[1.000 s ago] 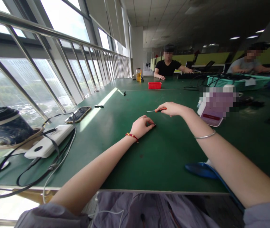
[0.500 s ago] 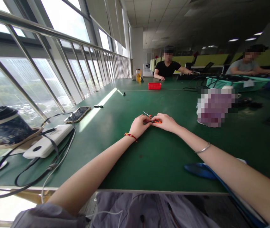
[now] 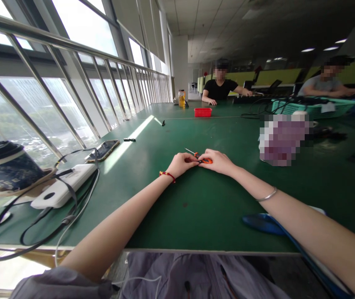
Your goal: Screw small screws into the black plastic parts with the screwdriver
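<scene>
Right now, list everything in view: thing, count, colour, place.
Screwdriver: one, orange-black, centre
Small piece: one, dark, centre, partly hidden
Table: one, green, centre
Loose pieces: two, black, ahead-left
Phone: one, dark, left
Device: one, white, left
Cables: several, black and white, left
Cup: one, dark blue, left
Jar: one, amber, far end
Tray: one, red, far end
Basket: one, green, far right
Pixelated item: one, purple-white, right
Strip: one, blue, lower right
People: two, black and grey shirts, far side
Railing: one, silver, left
Windows: several, bright, left
Clothing: grey-purple, bottom edge
Left hand: one, bare, centre, pinching small piece
Right hand: one, bare, centre, holding screwdriver
</scene>
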A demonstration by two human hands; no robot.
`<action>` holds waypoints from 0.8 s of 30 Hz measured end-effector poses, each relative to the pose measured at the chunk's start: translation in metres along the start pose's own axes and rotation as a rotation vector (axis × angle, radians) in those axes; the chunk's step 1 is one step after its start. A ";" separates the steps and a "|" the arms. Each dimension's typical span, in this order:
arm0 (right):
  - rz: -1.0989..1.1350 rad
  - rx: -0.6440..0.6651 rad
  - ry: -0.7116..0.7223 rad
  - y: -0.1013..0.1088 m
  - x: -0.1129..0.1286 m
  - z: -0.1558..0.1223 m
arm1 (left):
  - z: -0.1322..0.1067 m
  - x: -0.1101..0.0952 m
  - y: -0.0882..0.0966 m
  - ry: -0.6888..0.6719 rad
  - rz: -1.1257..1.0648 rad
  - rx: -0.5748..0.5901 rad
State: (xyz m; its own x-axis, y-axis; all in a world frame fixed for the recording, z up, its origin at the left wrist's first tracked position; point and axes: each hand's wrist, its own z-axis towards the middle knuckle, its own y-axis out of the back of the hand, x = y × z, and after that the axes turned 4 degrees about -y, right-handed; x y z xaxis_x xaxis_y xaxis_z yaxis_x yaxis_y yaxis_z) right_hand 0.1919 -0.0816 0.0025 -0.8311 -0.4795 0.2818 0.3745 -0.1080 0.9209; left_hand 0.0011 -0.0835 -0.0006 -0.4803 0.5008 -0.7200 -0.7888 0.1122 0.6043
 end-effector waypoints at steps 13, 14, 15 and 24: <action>-0.024 -0.026 0.014 -0.002 -0.001 0.001 | 0.002 0.001 0.003 -0.023 0.021 -0.006; -0.026 -0.027 0.014 -0.002 -0.001 0.001 | 0.002 0.001 0.004 -0.023 0.030 -0.006; -0.028 -0.027 0.014 -0.002 -0.001 0.001 | 0.002 0.000 0.004 -0.026 0.041 -0.010; -0.031 -0.034 0.030 -0.003 -0.001 0.001 | 0.000 -0.003 0.003 -0.093 0.187 0.003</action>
State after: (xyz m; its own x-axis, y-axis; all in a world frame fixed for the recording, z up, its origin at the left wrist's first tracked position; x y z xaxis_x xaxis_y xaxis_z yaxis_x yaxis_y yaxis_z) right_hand 0.1915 -0.0799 0.0001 -0.8300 -0.5011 0.2449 0.3631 -0.1523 0.9192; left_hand 0.0001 -0.0846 0.0035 -0.5805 0.5906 -0.5606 -0.6880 0.0126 0.7256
